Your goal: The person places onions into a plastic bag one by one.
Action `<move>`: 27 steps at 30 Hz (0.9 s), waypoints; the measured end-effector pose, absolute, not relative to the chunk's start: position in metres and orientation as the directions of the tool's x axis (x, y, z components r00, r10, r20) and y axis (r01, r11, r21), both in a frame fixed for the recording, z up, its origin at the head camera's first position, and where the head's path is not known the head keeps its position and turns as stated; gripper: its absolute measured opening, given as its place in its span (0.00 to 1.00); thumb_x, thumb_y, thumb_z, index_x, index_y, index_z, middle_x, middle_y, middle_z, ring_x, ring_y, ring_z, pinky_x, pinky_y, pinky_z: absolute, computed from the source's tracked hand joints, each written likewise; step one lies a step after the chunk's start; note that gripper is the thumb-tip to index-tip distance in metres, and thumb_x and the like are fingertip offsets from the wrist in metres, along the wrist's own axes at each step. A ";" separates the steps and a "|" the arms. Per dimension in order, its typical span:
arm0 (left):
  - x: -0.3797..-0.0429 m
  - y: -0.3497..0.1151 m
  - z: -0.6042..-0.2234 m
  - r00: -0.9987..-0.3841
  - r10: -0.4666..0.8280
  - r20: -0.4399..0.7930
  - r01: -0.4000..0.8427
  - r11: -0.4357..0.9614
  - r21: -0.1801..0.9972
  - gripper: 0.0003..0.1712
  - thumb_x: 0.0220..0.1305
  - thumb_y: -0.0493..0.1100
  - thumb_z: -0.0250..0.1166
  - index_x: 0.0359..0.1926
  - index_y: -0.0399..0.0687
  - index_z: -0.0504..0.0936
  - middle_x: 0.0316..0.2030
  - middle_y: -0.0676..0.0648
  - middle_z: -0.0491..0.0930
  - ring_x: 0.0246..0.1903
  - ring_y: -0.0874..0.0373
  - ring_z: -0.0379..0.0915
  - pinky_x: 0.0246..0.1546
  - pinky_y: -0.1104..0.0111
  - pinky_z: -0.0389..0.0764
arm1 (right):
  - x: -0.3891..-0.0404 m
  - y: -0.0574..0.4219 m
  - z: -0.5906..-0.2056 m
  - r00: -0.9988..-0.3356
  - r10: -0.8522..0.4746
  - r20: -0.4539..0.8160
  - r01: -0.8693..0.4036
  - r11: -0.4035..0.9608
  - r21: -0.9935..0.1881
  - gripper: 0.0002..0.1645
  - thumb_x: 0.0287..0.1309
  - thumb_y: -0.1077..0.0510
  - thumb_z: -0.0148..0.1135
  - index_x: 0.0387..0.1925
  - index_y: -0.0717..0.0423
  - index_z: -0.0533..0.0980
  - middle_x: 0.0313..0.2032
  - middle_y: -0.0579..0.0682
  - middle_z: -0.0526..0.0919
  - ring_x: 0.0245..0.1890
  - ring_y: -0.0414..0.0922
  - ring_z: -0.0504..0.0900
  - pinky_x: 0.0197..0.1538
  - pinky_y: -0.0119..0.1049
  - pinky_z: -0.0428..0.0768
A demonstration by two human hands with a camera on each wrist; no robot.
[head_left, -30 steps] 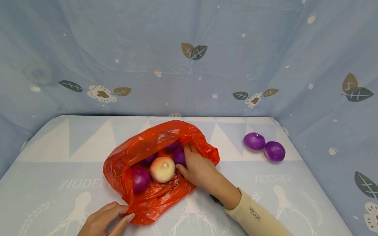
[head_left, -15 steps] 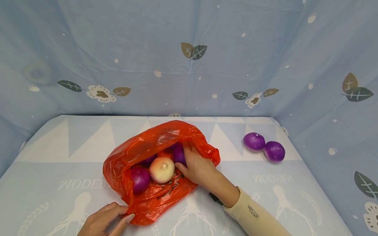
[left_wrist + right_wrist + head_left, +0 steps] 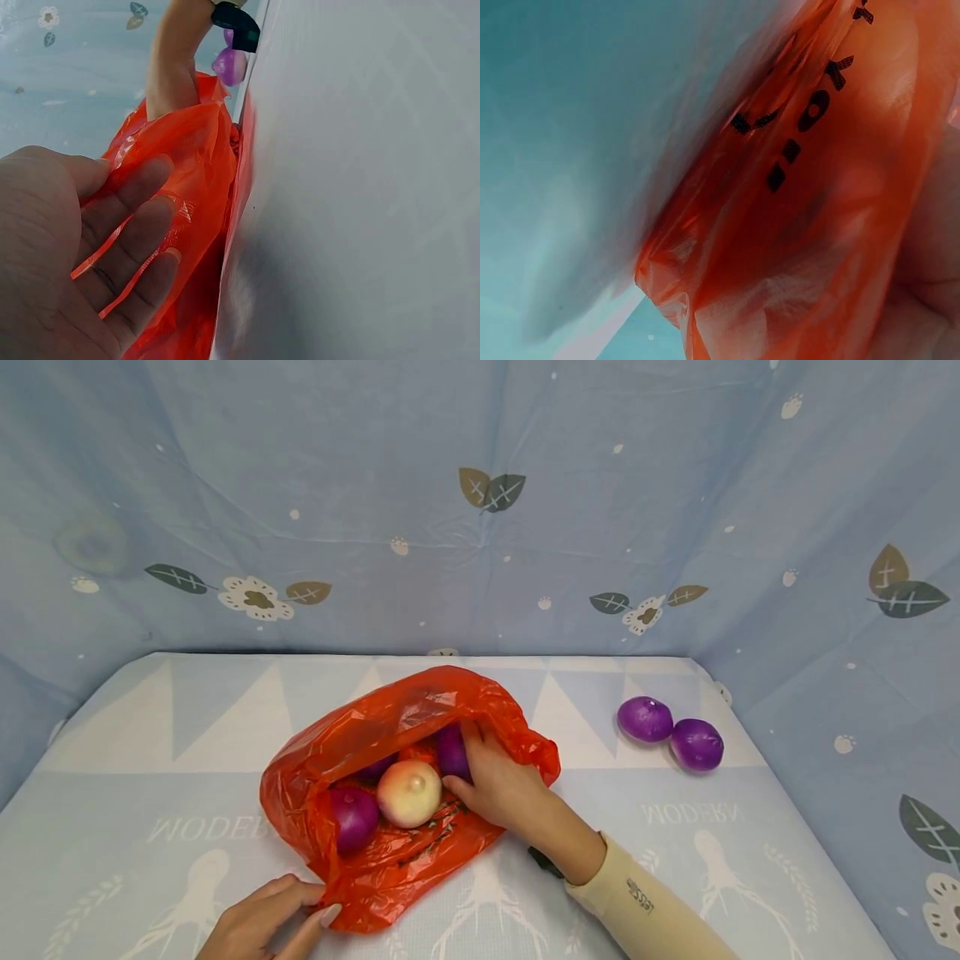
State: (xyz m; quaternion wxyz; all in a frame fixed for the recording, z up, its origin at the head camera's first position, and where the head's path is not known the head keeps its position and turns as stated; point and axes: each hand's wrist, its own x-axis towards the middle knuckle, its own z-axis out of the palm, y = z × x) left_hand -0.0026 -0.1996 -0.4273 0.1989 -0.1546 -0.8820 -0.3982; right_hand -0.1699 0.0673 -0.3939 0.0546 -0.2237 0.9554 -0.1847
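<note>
Four onions show in the mouth of the red plastic bag [image 3: 450,689], open toward me on the patterned table [image 3: 112,793]: a pale onion [image 3: 409,793] in front, with a purple onion [image 3: 355,818] at its left, a half-hidden purple onion [image 3: 377,767] behind and a purple onion [image 3: 452,753] at its right. My left hand [image 3: 262,917] pinches the bag's near edge, thumb to forefinger; my right hand [image 3: 501,781], inside, touches the right-hand onion, fingertips partly hidden, clamped or not I cannot tell. Two purple onions [image 3: 697,745] lie touching, well right of the bag.
</note>
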 end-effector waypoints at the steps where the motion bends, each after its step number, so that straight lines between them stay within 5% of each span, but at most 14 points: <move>1: -0.003 -0.200 -0.428 -0.871 0.116 0.478 0.436 0.632 0.641 0.29 0.39 0.25 0.83 0.36 0.60 0.85 0.31 0.70 0.76 0.28 0.73 0.71 0.30 0.83 0.75 | -0.169 0.068 -0.394 -0.897 -0.441 -0.031 -0.398 0.835 -0.381 0.51 0.67 0.43 0.71 0.79 0.54 0.54 0.70 0.58 0.65 0.66 0.53 0.72 0.52 0.55 0.85; 7: -0.002 -0.200 -0.427 -0.871 0.116 0.477 0.432 0.641 0.634 0.29 0.39 0.26 0.83 0.36 0.61 0.85 0.31 0.70 0.76 0.28 0.73 0.72 0.30 0.83 0.75 | -0.165 0.068 -0.393 -0.905 -0.422 -0.053 -0.372 0.846 -0.383 0.57 0.64 0.42 0.73 0.81 0.54 0.50 0.73 0.59 0.63 0.63 0.54 0.76 0.46 0.55 0.86; 12: -0.003 -0.200 -0.426 -0.876 0.118 0.468 0.425 0.648 0.633 0.28 0.40 0.27 0.83 0.36 0.61 0.85 0.31 0.71 0.76 0.28 0.74 0.71 0.30 0.83 0.75 | -0.153 0.069 -0.388 -0.898 -0.440 -0.024 -0.402 0.839 -0.367 0.63 0.63 0.43 0.74 0.83 0.57 0.44 0.79 0.62 0.56 0.33 0.52 0.87 0.30 0.43 0.85; 16: -0.003 -0.200 -0.427 -0.879 0.118 0.462 0.420 0.652 0.632 0.27 0.40 0.28 0.84 0.36 0.62 0.85 0.31 0.71 0.76 0.28 0.74 0.71 0.30 0.83 0.75 | -0.142 0.072 -0.382 -0.870 -0.492 0.047 -0.480 0.819 -0.316 0.64 0.61 0.46 0.77 0.82 0.62 0.46 0.77 0.68 0.57 0.24 0.53 0.84 0.35 0.46 0.87; 21: -0.003 -0.201 -0.427 -0.877 0.122 0.465 0.425 0.650 0.630 0.27 0.41 0.28 0.84 0.36 0.62 0.86 0.31 0.71 0.76 0.28 0.73 0.71 0.31 0.83 0.75 | -0.129 0.077 -0.373 -0.838 -0.540 0.076 -0.538 0.795 -0.279 0.63 0.60 0.46 0.77 0.82 0.61 0.48 0.78 0.67 0.55 0.42 0.63 0.87 0.53 0.53 0.84; 27: -0.002 -0.200 -0.425 -0.882 0.119 0.456 0.412 0.665 0.623 0.27 0.41 0.28 0.84 0.36 0.63 0.85 0.31 0.72 0.75 0.28 0.75 0.71 0.30 0.83 0.74 | -0.115 0.089 -0.358 -0.822 -0.568 0.044 -0.556 0.782 -0.283 0.61 0.62 0.43 0.76 0.82 0.56 0.50 0.80 0.61 0.55 0.68 0.64 0.72 0.65 0.55 0.76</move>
